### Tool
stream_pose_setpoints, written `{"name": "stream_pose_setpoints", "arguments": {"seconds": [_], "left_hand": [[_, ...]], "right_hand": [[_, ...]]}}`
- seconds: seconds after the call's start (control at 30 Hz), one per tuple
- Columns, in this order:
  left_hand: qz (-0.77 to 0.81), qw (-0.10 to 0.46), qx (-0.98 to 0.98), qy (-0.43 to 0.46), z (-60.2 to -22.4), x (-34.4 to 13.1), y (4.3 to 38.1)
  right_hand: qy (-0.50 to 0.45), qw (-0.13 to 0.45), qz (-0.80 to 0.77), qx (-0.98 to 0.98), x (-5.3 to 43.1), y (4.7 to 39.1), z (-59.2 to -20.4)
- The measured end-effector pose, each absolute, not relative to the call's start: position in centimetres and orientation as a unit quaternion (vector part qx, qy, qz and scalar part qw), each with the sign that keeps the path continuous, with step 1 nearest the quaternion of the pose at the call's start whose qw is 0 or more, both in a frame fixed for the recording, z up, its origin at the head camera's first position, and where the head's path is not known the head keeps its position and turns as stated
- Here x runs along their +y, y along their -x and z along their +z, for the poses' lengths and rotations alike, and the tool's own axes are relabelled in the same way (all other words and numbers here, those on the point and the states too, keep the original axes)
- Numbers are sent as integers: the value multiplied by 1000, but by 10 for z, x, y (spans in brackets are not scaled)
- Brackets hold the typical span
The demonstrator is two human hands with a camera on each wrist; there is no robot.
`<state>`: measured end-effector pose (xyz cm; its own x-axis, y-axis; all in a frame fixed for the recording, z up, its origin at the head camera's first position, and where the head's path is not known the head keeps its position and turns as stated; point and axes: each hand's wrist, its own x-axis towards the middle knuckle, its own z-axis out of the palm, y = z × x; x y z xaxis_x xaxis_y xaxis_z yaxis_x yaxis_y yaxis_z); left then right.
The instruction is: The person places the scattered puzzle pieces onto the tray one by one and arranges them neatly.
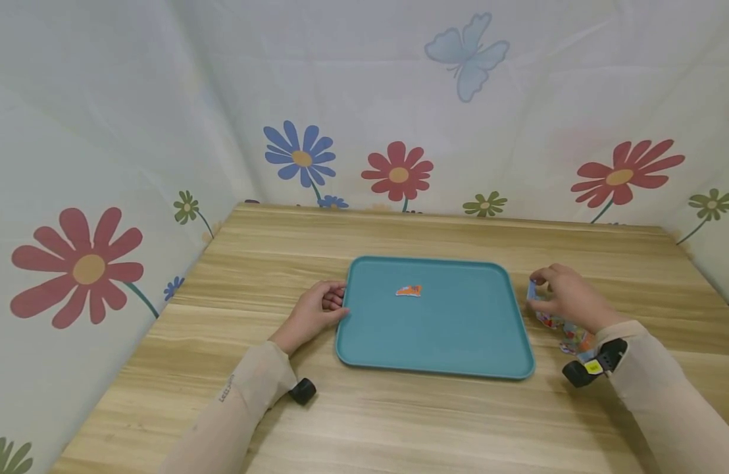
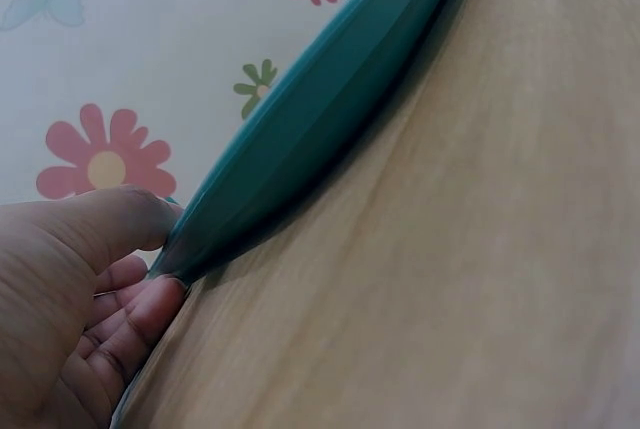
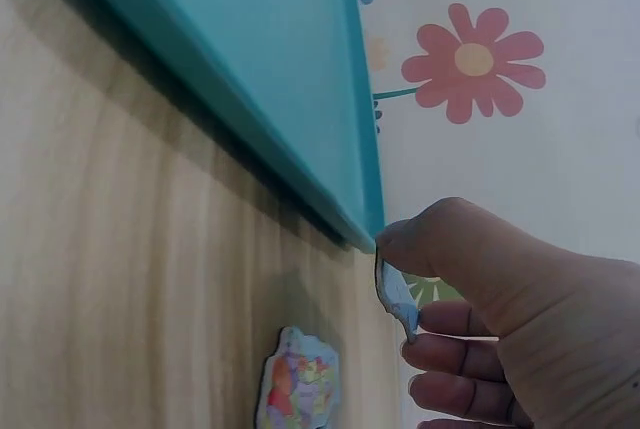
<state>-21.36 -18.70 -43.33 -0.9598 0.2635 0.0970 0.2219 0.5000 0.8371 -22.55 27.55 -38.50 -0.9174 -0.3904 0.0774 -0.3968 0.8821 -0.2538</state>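
The left hand holds the left rim of a teal tray; the left wrist view shows its thumb and fingers pinching the tray's edge. Inside the tray, toward the back left, lies a small orange and white puzzle piece. Just off the tray's right side, the right hand pinches a light blue puzzle piece between thumb and fingers. Below that hand, on the wooden table, lie more colourful puzzle pieces, partly hidden by the hand and wrist. One printed piece shows close by in the right wrist view.
The wooden table extends around the tray on all sides. A white cloth printed with flowers and a butterfly hangs behind it and at its sides. Both wrists carry a small black camera.
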Motion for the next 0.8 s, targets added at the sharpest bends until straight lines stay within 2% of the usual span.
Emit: {"name": "stream_pose_setpoints", "arguments": {"seconds": [0.8], "left_hand": [[486,23,862,-144,-438,-188,216]], "right_hand": [[-211,26,128,-969,244,228,-348]]}}
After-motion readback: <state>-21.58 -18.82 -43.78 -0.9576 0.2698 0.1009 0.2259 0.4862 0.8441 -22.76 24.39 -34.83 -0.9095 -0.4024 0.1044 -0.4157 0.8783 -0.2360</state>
